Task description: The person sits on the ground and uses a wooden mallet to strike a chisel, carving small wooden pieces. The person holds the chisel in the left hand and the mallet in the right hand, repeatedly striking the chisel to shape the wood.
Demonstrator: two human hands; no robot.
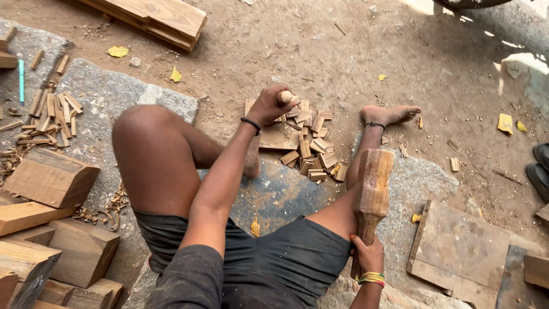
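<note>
Left hand (270, 106) sat hard against the chip pile (309, 146). My knee (143, 137) blocked the left side, shin (366, 154) and mallet (373, 186) the right. Bare dirt (320, 51) beyond the pile gave open room.

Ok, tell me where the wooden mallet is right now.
In the head view the wooden mallet is at lower right, held upright by its handle in the right hand, its head resting against the right leg, just right of the pile of small wood pieces.
</note>
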